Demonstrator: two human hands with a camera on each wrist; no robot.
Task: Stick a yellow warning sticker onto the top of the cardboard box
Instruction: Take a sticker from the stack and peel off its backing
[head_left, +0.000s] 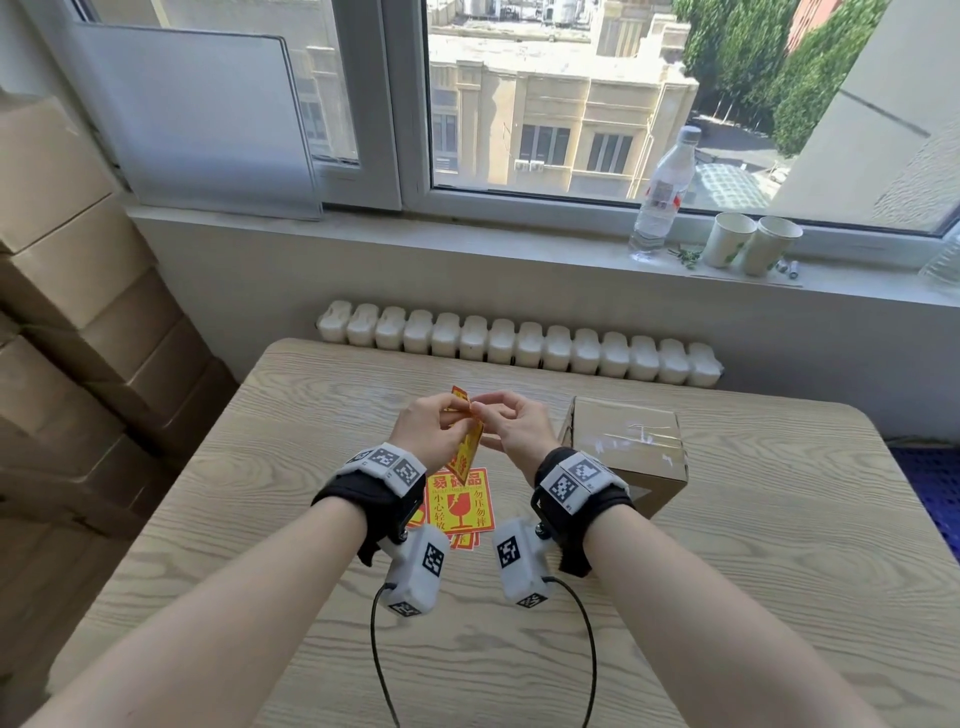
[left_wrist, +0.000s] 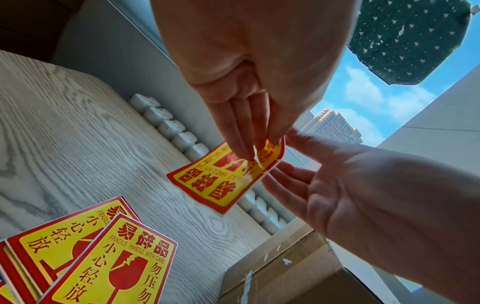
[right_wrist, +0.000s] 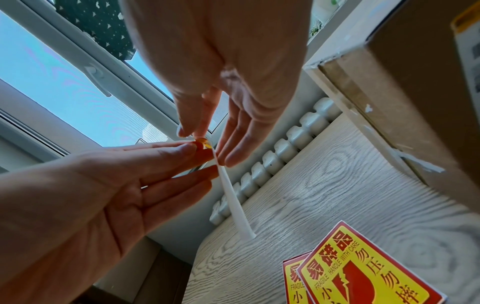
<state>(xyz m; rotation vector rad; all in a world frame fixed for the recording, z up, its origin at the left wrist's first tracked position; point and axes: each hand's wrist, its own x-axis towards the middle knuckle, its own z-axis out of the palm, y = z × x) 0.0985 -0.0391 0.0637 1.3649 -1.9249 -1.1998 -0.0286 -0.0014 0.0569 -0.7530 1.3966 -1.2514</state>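
1 cardboard box (head_left: 626, 451), 2 paper cups (head_left: 731, 240), 1 bottle (head_left: 662, 193)

Sunlit window (head_left: 571, 104) above a white radiator (head_left: 519, 345) and wood-grain table (head_left: 727, 571).

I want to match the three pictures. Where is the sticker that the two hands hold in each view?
Head view: the held sticker hangs at the centre, between the left hand and the right hand, above the table.
Left wrist view: centre, face towards the camera, its upper corner pinched by the fingertips.
Right wrist view: edge-on, a thin white strip below the fingertips.
Shared landmark: the sticker pile on the table.
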